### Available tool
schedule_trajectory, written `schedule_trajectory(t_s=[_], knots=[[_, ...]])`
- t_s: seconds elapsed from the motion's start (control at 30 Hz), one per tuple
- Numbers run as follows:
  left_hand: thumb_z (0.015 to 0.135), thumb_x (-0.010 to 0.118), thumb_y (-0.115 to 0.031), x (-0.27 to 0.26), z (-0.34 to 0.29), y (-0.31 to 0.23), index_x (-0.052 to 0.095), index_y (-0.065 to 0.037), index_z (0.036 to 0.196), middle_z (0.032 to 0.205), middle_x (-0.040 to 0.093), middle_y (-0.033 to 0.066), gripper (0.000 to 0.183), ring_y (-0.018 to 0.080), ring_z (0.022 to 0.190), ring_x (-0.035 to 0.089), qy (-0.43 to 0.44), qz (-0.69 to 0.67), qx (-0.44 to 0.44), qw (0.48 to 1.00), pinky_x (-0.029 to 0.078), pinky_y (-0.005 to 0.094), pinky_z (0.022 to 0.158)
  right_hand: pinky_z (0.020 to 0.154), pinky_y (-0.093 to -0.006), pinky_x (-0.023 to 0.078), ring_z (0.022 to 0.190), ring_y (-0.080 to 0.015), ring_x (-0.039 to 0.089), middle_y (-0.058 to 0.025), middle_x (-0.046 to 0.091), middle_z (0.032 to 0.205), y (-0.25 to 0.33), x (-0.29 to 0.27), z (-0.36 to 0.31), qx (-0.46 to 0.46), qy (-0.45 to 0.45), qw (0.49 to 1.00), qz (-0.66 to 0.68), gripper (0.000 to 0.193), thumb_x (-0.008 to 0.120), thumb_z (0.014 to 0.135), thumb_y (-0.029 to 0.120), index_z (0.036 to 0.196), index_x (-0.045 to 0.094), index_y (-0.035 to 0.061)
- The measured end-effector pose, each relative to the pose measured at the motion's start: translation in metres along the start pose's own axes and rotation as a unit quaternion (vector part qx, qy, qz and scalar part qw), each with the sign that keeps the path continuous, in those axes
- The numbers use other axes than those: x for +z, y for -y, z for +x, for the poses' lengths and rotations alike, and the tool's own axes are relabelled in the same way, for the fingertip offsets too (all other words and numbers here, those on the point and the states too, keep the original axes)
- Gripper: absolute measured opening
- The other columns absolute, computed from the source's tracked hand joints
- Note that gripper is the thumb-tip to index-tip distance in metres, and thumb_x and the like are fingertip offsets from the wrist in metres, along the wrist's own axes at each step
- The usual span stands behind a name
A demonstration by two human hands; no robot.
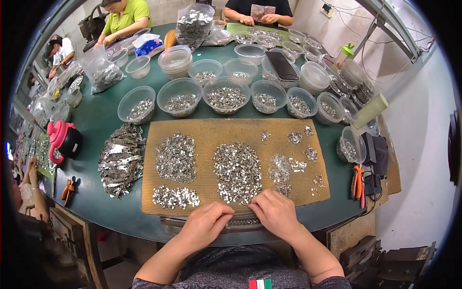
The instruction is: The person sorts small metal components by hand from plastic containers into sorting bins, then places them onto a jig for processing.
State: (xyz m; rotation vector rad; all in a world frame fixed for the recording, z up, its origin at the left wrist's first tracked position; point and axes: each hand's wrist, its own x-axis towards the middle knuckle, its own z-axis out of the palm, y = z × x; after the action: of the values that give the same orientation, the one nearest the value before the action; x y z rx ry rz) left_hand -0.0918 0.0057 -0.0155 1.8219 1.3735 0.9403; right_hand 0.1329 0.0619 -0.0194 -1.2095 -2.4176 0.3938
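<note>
My left hand is at the front edge of the yellow-brown ribbed mat, thumb and fingertips pinched together. Close to its right, my right hand is closed in a similar pinch. What the fingertips hold, if anything, is too small to make out. Just below both hands, a long dark rail with a row of small metal bits lies along the table edge, partly covered by them. Beyond my fingertips spreads a big pile of small shiny metal pieces. Left of it lie a pile of thin metal bits and a brighter pile.
Clear plastic bowls of metal parts line the mat's far side. Metal strips, a pink-lidded black jug and orange-handled pliers lie left. More pliers lie right. A phone rests on bowls. Other people work across the table.
</note>
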Motion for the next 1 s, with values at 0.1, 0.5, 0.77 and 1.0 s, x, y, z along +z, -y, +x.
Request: schedule_trajectory(t_s=[0.1,0.5,0.77,1.0], knots=[[0.093,0.07,-0.011,0.007,0.001,-0.001,0.066,-0.004,0.1,0.093,0.07,0.0122,0.011,0.0315,0.088,0.069,0.021,-0.01,0.004,1.0,0.055,0.04,0.076,0.069,-0.0389,0.054,0.081,-0.0269,0.066,-0.0046,0.065,0.087,-0.004,-0.003,0.0,-0.007,0.005,1.0,0.025,0.008,0.074,0.088,0.016,0.09,0.069,0.0094],[0.087,0.075,-0.01,0.023,0.009,-0.008,0.072,-0.005,0.092,0.096,0.07,0.0073,0.008,0.0272,0.093,0.066,0.033,0.063,0.082,0.994,0.054,0.0377,0.082,0.069,-0.0395,0.054,0.082,-0.0271,0.066,-0.0043,0.065,0.088,-0.009,-0.002,-0.002,-0.006,-0.021,0.998,0.053,0.009,0.074,0.088,0.015,0.092,0.069,0.0093],[0.088,0.074,-0.01,0.008,0.021,-0.005,0.072,-0.004,0.099,0.092,0.069,0.0095,0.013,0.03,0.089,0.067,0.011,0.058,0.024,0.998,0.054,0.0386,0.076,0.069,-0.0398,0.054,0.08,-0.0267,0.066,-0.0049,0.064,0.086,-0.008,-0.005,-0.005,-0.037,-0.015,0.999,0.018,0.009,0.074,0.087,0.013,0.092,0.067,0.0089],[0.086,0.075,-0.012,0.022,0.026,0.001,0.067,-0.005,0.093,0.085,0.061,0.009,0.013,0.0296,0.082,0.065,0.004,0.188,0.087,0.978,0.054,0.0399,0.07,0.068,-0.0378,0.052,0.082,-0.0257,0.066,-0.0058,0.065,0.088,0.0,-0.009,-0.014,-0.062,-0.018,0.995,0.074,0.013,0.074,0.086,0.013,0.094,0.065,0.0082]])
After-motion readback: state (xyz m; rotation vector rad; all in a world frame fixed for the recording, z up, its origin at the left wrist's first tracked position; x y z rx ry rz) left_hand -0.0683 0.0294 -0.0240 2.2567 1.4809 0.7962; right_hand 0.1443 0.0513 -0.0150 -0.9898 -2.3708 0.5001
